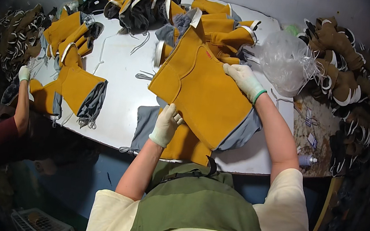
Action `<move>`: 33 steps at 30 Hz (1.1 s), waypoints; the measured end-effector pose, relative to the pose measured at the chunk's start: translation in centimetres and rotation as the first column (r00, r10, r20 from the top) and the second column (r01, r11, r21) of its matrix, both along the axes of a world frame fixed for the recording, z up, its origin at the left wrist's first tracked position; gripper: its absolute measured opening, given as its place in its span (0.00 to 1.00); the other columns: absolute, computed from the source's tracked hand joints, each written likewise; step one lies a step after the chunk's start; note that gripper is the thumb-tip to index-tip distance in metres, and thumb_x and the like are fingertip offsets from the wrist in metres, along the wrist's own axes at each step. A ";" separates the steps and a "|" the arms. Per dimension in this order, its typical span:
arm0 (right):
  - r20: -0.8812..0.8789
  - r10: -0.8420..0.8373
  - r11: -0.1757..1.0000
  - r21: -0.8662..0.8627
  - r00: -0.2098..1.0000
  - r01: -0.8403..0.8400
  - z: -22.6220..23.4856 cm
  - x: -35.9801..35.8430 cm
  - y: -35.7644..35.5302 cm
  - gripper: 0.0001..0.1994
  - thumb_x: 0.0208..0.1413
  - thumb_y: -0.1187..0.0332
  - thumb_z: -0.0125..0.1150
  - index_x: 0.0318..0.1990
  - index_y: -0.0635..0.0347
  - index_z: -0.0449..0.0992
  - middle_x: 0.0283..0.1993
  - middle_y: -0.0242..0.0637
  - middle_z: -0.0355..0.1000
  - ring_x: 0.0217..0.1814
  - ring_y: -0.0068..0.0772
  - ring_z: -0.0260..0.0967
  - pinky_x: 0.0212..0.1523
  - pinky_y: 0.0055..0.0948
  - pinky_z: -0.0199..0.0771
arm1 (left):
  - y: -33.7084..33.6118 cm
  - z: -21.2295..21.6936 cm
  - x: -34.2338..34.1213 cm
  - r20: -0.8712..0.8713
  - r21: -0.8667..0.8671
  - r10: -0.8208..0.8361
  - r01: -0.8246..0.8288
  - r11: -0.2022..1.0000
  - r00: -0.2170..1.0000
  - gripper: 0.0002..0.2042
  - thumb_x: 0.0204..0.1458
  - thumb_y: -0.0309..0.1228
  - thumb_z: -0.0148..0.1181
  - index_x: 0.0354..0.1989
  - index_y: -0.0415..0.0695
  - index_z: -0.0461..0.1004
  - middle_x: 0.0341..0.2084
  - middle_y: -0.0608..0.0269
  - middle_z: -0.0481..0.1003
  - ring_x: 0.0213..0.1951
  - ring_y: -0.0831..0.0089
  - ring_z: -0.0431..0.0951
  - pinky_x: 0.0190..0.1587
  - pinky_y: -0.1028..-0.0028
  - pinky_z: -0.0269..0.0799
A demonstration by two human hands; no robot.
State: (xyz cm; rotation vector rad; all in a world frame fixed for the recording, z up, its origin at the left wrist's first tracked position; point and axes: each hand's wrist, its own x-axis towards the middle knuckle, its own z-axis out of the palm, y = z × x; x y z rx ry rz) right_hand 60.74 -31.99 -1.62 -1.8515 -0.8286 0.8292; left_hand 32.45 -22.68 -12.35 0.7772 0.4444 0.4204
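A large mustard-yellow boot upper [206, 95] with grey lining is held up over the white table, tilted, its white-edged end pointing away from me. My right hand [245, 81], in a white glove with a green cuff, grips its right edge. At its lower left edge my left hand [166, 125], gloved in white too, pinches the material with curled fingers. Under it lies another yellow upper [183, 149], partly covered, with a grey lining flap sticking out to the left.
Yellow uppers [139, 4] pile up along the back of the white table [118, 88]. More uppers [81, 85] lie at left, beside a co-worker's gloved hand [24, 73]. A clear plastic bag [287, 63], brown uppers [336, 65] and a spray can [306, 160] are at right.
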 end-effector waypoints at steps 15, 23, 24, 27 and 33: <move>0.073 0.171 0.976 -0.150 0.983 -0.159 2.2 -4.7 -1.1 0.18 0.60 0.56 0.59 0.31 0.65 0.77 0.29 0.26 0.73 0.33 0.17 0.64 0.37 0.21 0.66 | 4.2 2.8 -5.3 -0.064 0.604 0.719 -0.547 0.580 0.692 0.20 0.63 0.34 0.51 0.59 0.34 0.66 0.55 0.53 0.71 0.56 0.68 0.69 0.60 0.72 0.63; 0.290 0.303 0.943 -0.226 0.908 -0.243 4.9 -8.3 0.1 0.23 0.56 0.46 0.57 0.32 0.60 0.82 0.31 0.43 0.78 0.36 0.38 0.75 0.42 0.31 0.71 | 4.1 9.8 -4.3 -0.141 0.534 0.267 -0.154 0.831 0.953 0.20 0.59 0.30 0.56 0.56 0.32 0.69 0.47 0.60 0.75 0.46 0.76 0.72 0.52 0.75 0.67; 0.326 0.311 0.940 -0.247 0.893 -0.237 5.0 -8.4 0.2 0.23 0.56 0.46 0.56 0.32 0.59 0.82 0.31 0.43 0.78 0.37 0.39 0.75 0.42 0.31 0.71 | 4.6 9.8 -4.7 -0.125 0.486 0.212 -0.126 0.865 0.969 0.20 0.58 0.31 0.57 0.57 0.32 0.68 0.47 0.60 0.74 0.46 0.76 0.72 0.51 0.75 0.67; 0.429 0.345 0.927 -0.297 0.835 -0.230 5.3 -9.1 0.3 0.22 0.56 0.45 0.55 0.33 0.56 0.82 0.32 0.45 0.78 0.39 0.43 0.75 0.42 0.34 0.72 | 6.1 9.6 -5.8 -0.088 0.393 0.050 -0.011 0.919 0.995 0.22 0.58 0.34 0.56 0.57 0.33 0.68 0.46 0.60 0.74 0.46 0.76 0.73 0.50 0.75 0.68; 0.673 0.380 0.923 -0.321 0.634 -0.213 5.9 -11.7 0.3 0.21 0.55 0.44 0.55 0.31 0.53 0.81 0.27 0.43 0.76 0.32 0.48 0.75 0.37 0.42 0.74 | 6.8 10.1 -6.3 -0.237 0.299 -0.011 0.083 0.951 0.972 0.23 0.60 0.39 0.53 0.57 0.33 0.67 0.47 0.57 0.74 0.45 0.73 0.75 0.49 0.73 0.71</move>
